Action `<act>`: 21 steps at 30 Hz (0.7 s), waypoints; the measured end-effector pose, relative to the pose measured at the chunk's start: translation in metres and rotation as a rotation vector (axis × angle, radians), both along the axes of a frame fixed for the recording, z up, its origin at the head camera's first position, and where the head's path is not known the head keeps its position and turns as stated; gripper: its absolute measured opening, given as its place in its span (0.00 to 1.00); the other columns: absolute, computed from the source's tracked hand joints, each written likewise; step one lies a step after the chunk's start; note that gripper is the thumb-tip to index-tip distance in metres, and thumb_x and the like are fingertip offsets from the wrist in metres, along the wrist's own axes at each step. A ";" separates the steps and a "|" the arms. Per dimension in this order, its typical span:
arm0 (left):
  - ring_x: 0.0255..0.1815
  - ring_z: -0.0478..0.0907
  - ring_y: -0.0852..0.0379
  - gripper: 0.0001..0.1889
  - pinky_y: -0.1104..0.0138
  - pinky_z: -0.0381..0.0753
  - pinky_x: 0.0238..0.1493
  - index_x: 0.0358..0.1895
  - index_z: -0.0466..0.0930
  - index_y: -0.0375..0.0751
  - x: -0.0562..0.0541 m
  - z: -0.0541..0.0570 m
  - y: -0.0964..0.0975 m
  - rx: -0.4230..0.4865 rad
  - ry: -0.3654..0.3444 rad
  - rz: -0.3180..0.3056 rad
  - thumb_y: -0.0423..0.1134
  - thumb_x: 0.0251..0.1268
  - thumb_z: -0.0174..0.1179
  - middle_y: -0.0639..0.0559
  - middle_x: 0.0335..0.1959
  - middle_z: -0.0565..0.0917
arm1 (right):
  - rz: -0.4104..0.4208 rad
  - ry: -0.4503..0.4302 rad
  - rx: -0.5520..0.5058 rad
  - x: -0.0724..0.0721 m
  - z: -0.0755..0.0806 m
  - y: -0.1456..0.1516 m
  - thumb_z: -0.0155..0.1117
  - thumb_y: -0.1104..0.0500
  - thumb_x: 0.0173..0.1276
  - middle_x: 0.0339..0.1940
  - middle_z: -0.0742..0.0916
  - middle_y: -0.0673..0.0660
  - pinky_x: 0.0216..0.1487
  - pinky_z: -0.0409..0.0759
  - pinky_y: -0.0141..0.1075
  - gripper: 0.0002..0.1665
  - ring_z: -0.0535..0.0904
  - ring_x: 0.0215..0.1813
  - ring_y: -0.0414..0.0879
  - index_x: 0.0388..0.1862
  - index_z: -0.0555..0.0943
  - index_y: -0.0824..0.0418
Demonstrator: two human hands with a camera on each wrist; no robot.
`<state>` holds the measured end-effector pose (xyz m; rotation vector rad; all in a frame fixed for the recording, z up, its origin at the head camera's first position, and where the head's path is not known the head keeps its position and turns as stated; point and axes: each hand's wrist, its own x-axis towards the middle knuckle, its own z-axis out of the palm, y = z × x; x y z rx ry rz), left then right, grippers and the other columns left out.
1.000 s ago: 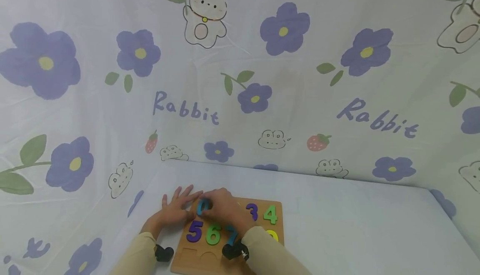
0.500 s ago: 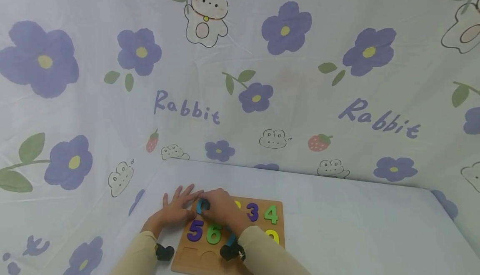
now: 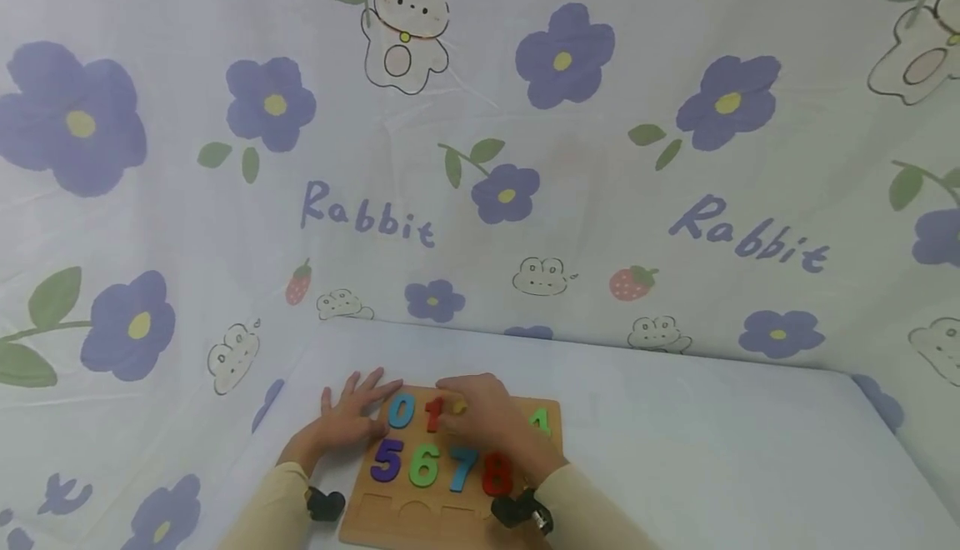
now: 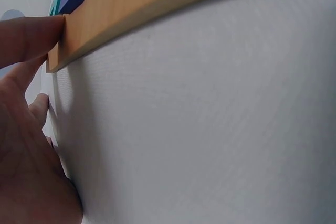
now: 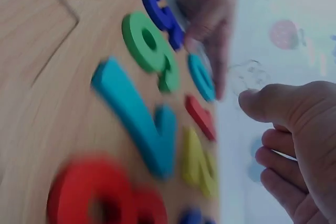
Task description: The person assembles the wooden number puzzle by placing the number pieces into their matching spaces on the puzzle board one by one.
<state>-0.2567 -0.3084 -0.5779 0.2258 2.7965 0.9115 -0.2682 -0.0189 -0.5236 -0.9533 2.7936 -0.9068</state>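
Observation:
A wooden number puzzle board lies on the table with coloured numerals on it. My left hand has its fingers spread at the board's upper left corner; in the left wrist view its thumb touches the board's edge. Just beside it is the blue 0. Over the top row hovers my right hand, near the red 1 and the yellow 2. In the right wrist view nothing shows between its loosely bent fingers. It hides the 3 in the head view.
The second row shows a purple 5, green 6, blue 7 and red 8. Recesses mark the board's near part. White table surface extends to the right, with a patterned cloth behind.
My right hand has moved right, away from the 0 and across the top row. The 0 and 1 have come into view. My left hand stays at the board's corner.

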 end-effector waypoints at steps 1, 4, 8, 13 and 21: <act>0.91 0.32 0.23 0.41 0.19 0.18 0.77 0.83 0.72 0.62 0.000 0.001 0.000 0.003 -0.006 0.000 0.46 0.62 0.67 0.38 0.92 0.52 | -0.012 -0.009 -0.009 0.002 0.003 0.010 0.76 0.52 0.73 0.67 0.91 0.53 0.69 0.87 0.50 0.29 0.89 0.65 0.52 0.72 0.85 0.55; 0.91 0.31 0.24 0.42 0.20 0.17 0.77 0.83 0.72 0.61 0.002 0.007 0.000 0.014 -0.028 0.000 0.44 0.61 0.68 0.37 0.92 0.51 | -0.061 -0.017 -0.022 0.010 0.009 0.042 0.76 0.52 0.74 0.70 0.90 0.53 0.70 0.87 0.54 0.29 0.88 0.68 0.54 0.72 0.85 0.53; 0.91 0.30 0.24 0.42 0.21 0.16 0.78 0.84 0.71 0.62 0.001 0.007 -0.002 0.005 -0.031 0.004 0.45 0.61 0.67 0.38 0.92 0.51 | -0.167 -0.024 -0.036 0.022 0.016 0.085 0.76 0.51 0.74 0.70 0.89 0.51 0.73 0.84 0.56 0.29 0.85 0.73 0.54 0.73 0.85 0.52; 0.91 0.29 0.24 0.42 0.20 0.16 0.77 0.84 0.69 0.59 -0.004 -0.002 -0.009 -0.016 -0.031 0.009 0.45 0.63 0.66 0.38 0.92 0.50 | -0.261 0.057 -0.016 0.032 0.017 0.134 0.79 0.52 0.72 0.69 0.90 0.51 0.72 0.85 0.54 0.31 0.86 0.73 0.53 0.72 0.85 0.54; 0.90 0.36 0.20 0.41 0.19 0.27 0.80 0.87 0.65 0.54 0.015 0.005 -0.014 -0.010 0.051 0.061 0.43 0.71 0.66 0.35 0.91 0.54 | -0.305 0.231 0.048 0.043 0.020 0.211 0.80 0.54 0.70 0.65 0.92 0.58 0.66 0.88 0.57 0.30 0.90 0.66 0.59 0.69 0.86 0.59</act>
